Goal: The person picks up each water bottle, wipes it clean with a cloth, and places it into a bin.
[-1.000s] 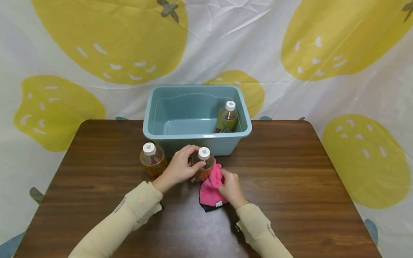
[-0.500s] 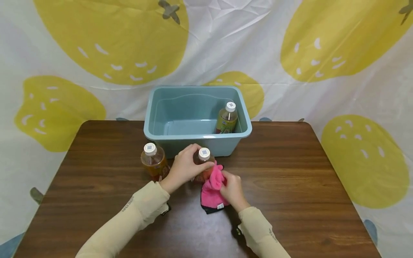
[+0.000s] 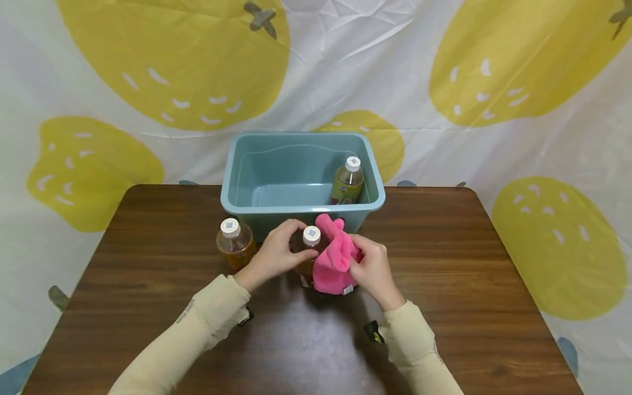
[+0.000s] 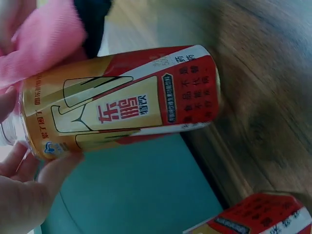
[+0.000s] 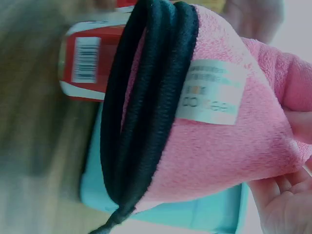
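Observation:
My left hand [image 3: 277,253] grips a drink bottle [image 3: 311,236] around its upper part, thumb toward the front. In the left wrist view, the red and gold label of this bottle [image 4: 117,105] shows Chinese lettering. Its white cap faces up in the head view. My right hand [image 3: 373,267] pinches a pink cloth [image 3: 334,266] with black edging and a small white tag. The cloth hangs bunched beside the bottle and covers part of its right side. In the right wrist view the tag [image 5: 212,91] and the black edging [image 5: 146,102] face the camera.
A second bottle [image 3: 236,246] with a white cap stands to the left, near the left forearm. Behind the hands is a blue-green plastic bin [image 3: 296,210], holding a green-labelled bottle [image 3: 347,184] at its right end. A lemon-print sheet hangs behind the brown table [image 3: 444,263].
My right hand has risen and shifted right, lifting the cloth with it; the cloth now hangs higher, over the bin's front. My left hand stays at the bottle, with its thumb slightly shifted.

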Demonstrator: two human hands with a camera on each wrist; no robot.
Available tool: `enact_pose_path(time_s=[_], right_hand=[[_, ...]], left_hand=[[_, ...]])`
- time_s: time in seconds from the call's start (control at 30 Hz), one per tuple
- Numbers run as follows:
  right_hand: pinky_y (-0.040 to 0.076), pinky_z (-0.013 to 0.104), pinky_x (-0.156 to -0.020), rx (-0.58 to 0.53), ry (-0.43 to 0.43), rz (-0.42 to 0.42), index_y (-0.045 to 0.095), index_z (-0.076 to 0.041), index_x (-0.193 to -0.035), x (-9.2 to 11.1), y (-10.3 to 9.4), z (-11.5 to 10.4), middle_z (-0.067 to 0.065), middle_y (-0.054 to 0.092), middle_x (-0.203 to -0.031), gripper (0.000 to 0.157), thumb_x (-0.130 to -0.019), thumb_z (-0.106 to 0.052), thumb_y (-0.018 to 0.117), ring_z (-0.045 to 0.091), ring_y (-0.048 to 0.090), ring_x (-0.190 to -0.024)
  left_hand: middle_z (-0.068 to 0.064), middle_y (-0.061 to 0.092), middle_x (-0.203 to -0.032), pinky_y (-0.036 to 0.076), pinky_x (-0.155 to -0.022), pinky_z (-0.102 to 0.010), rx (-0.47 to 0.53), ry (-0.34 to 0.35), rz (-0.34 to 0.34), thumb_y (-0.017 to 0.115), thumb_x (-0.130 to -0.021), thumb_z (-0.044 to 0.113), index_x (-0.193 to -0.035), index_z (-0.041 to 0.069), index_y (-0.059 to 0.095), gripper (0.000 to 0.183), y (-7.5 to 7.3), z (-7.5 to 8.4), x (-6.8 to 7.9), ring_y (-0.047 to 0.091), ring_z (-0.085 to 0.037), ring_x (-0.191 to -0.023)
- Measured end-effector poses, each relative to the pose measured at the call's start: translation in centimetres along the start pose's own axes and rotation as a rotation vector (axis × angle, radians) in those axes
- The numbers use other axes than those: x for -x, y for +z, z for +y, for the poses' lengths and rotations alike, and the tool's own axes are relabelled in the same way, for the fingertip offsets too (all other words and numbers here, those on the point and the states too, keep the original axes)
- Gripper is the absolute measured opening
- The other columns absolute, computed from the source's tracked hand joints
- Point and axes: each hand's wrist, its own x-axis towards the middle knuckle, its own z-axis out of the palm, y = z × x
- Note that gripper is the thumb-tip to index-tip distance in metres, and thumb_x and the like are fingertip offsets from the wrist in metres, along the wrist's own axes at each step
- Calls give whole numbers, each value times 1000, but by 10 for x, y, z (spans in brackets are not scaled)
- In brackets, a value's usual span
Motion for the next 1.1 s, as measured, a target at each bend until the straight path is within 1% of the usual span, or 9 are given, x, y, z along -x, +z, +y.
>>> enact_pose_path(time_s=[0.07, 0.17, 0.4, 0.53, 0.7, 0.87, 0.93, 1.1], right_hand=[[40, 18, -49, 5, -11, -21, 68, -1, -89, -5, -1, -4, 6, 63, -69, 21, -70, 7, 67, 9, 46, -55], [42, 20, -50, 10, -14, -57, 68, -1, -89, -9, -1, -7, 8, 64, -73, 21, -69, 7, 67, 10, 49, -56], [40, 21, -49, 33, -30, -134, 66, -2, -85, -19, 0, -8, 3, 57, -64, 17, -70, 7, 67, 11, 46, -56], [39, 21, -48, 50, -30, -164, 65, -2, -82, -21, 1, -10, 2, 53, -62, 15, -70, 6, 67, 11, 44, -55], [39, 21, -49, 63, -9, -158, 66, -2, -82, -19, 5, -11, 3, 55, -63, 15, -69, 5, 68, 11, 45, -56], [39, 21, -48, 68, -17, -159, 65, -2, -80, -13, 9, -15, 3, 55, -62, 13, -69, 0, 72, 11, 44, -54], [40, 21, -48, 76, -29, -152, 64, -3, -80, -10, 11, -14, 3, 55, -62, 14, -70, -2, 73, 11, 45, -53], [44, 21, -51, 45, -15, -75, 66, -2, -84, -1, 15, -11, 5, 61, -67, 20, -67, -2, 76, 11, 49, -55]], left_hand=[[-10, 58, -100, 46, -83, -36, -13, 34, -6, 79, -69, 20, -99, 3, 59, 40, -1, -1, 0, 54, -21, -94], [-11, 58, -103, 45, -85, -37, -10, 58, -24, 78, -70, 18, -101, 2, 61, 38, -3, -2, 1, 54, -22, -97], [-12, 62, -106, 45, -87, -38, -10, 55, -85, 74, -73, 15, -107, 1, 62, 38, -7, -4, -2, 57, -24, -100], [-13, 63, -107, 45, -88, -38, -10, 50, -107, 73, -74, 13, -109, 1, 61, 38, -10, -3, -3, 57, -25, -101], [-13, 63, -105, 46, -86, -38, 6, 40, -97, 71, -74, 11, -107, -1, 62, 36, -9, -3, -1, 58, -25, -99], [-14, 64, -103, 47, -85, -39, 30, -19, -58, 69, -73, 8, -105, -2, 63, 34, -7, 1, 4, 59, -26, -96], [-14, 64, -102, 47, -85, -39, 31, -28, -36, 70, -73, 8, -105, -2, 63, 34, -6, 2, 6, 59, -25, -96], [-13, 64, -100, 48, -82, -39, 32, -14, -11, 72, -72, 9, -103, -1, 63, 34, -5, 2, 7, 59, -25, -93]])
